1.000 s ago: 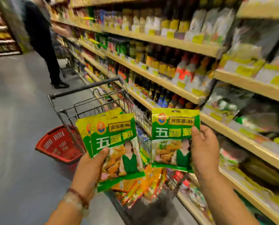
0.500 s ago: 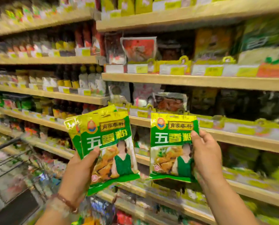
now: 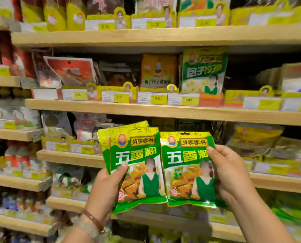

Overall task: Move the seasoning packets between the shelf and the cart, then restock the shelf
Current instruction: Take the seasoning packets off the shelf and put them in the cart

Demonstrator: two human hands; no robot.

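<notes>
My left hand (image 3: 107,188) grips a small stack of green and yellow seasoning packets (image 3: 137,163) by their lower left corner, thumb on the front. Beside it, my right hand (image 3: 232,174) holds one matching seasoning packet (image 3: 186,167) by its right edge. Both are raised upright in front of the wooden shelf (image 3: 163,112), at the level of the third board down. The two sets nearly touch edge to edge. The cart is out of view.
Wooden shelf boards run across the whole view, packed with other sauce and spice packets and yellow price tags. A green dumpling-seasoning packet (image 3: 204,71) stands on the shelf above. Bottles and bags fill the shelves at the left.
My view has swung from the aisle and cart to face the shelf squarely. Both hands still hold their packets and have come closer together and nearer the shelf.
</notes>
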